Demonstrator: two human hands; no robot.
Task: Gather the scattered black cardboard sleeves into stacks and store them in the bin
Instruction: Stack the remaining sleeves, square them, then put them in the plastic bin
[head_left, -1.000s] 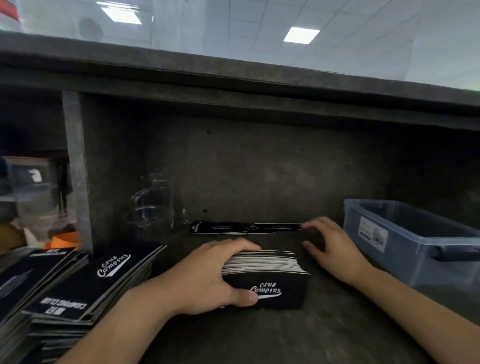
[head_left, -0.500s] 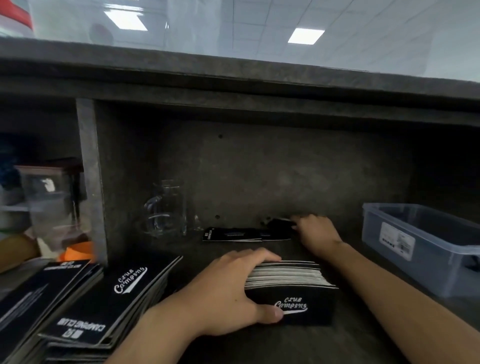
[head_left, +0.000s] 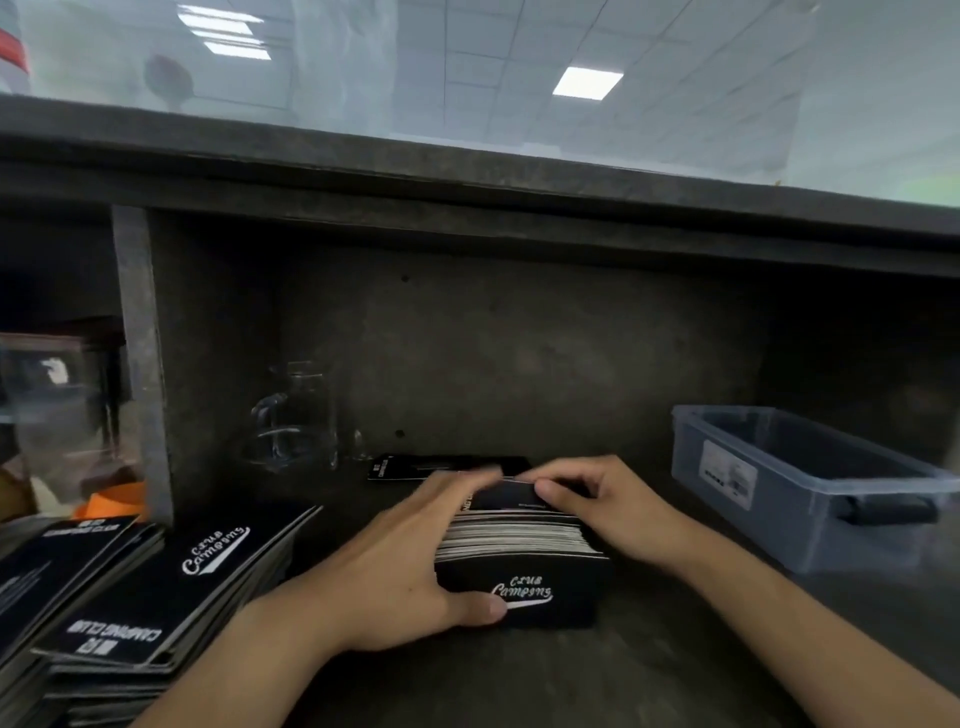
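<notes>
A bundle of black cardboard sleeves (head_left: 519, 587) stands on edge on the dark shelf, its front face printed "Club Camping". My left hand (head_left: 405, 566) grips the bundle from the left, thumb on the front face and fingers over the top. My right hand (head_left: 597, 504) pinches one loose black sleeve (head_left: 511, 496) and holds it at the back of the bundle. More loose sleeves (head_left: 441, 466) lie flat by the back wall. A clear blue-grey plastic bin (head_left: 810, 488) sits at the right and looks empty.
A large heap of flat black sleeves (head_left: 156, 597) fills the lower left. A clear glass jug (head_left: 296, 415) stands at the back left beside a grey upright post (head_left: 143, 364). An overhanging counter edge (head_left: 467, 171) runs above the shelf.
My right hand reached to the loose sleeves by the back wall, took one, and brought it back to the rear of the bundle. My left hand kept its grip on the bundle.
</notes>
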